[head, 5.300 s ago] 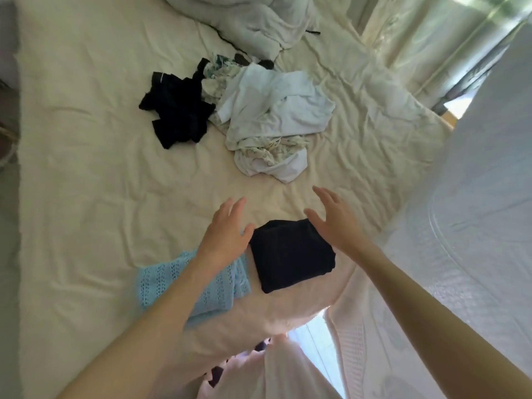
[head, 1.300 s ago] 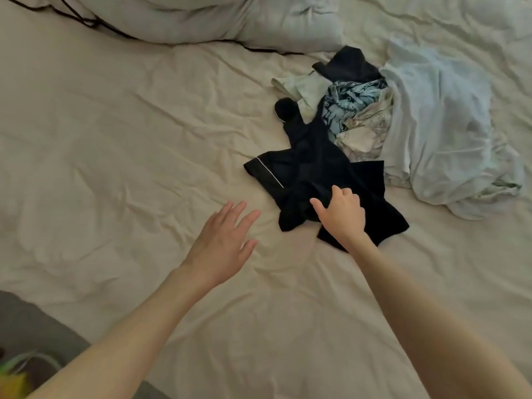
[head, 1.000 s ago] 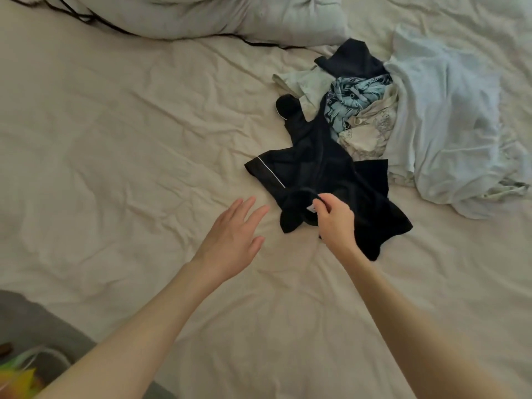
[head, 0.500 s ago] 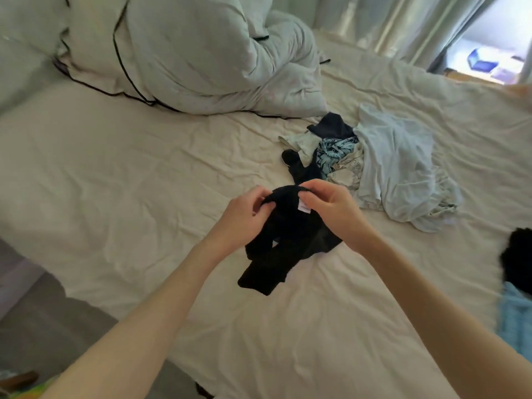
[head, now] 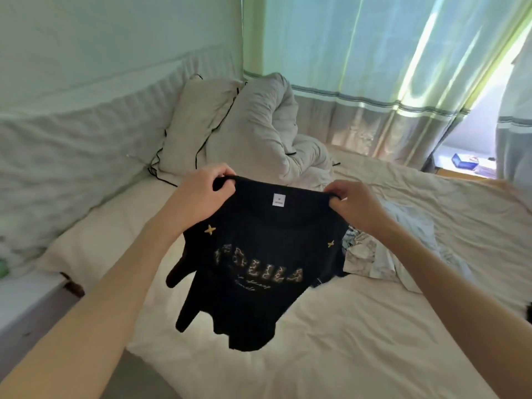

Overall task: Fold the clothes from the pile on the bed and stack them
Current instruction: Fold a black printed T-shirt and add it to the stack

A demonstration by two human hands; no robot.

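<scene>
Both hands (head: 201,194) (head: 352,205), raised, gripping black shirt (head: 259,254)

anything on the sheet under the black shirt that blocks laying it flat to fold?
Nothing visible does. Both hands, left and right, hold the black shirt up by its top edge; the bed sheet below is bare. The clothes pile lies to its right.

A black lettered T-shirt (head: 259,269) hangs over the near part of the cream-sheeted bed (head: 359,341). A heap of pale crumpled clothes (head: 383,254) lies on the bed, just right of the T-shirt. A piped cream pillow (head: 198,125) and a bunched pale duvet (head: 270,133) sit at the far end, the pillow to the left.
</scene>
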